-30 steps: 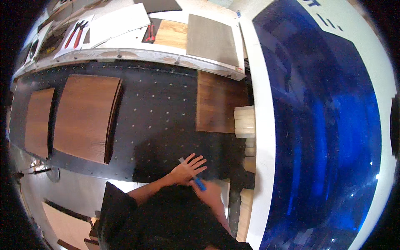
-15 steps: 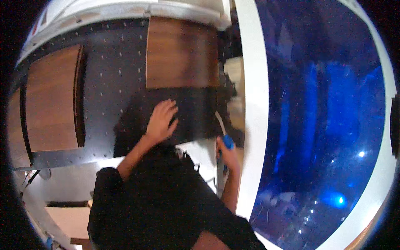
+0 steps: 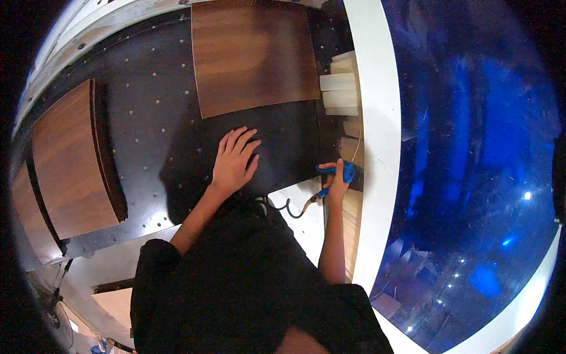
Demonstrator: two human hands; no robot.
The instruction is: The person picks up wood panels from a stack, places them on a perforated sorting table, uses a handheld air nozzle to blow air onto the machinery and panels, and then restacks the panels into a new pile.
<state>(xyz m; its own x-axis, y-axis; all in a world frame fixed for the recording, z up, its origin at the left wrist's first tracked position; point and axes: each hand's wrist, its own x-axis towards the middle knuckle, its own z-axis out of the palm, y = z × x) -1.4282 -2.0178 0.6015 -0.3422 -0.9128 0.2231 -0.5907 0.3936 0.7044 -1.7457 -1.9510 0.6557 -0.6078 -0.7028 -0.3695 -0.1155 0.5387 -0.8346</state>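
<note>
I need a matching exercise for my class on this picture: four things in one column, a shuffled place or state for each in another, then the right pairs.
Column 1
1. Blue handheld tool with a thin tube
2. Person's left hand
3. Glossy dark-blue panel
4. Pale cream blocks

Column 2
A. To the right of the long white frame
B. Between the flat brown wood-grain board and the white frame
C. Gripped in the right hand
D. Over the dotted black tabletop, fingers extended

Right pairs: 1-C, 2-D, 3-A, 4-B
</note>
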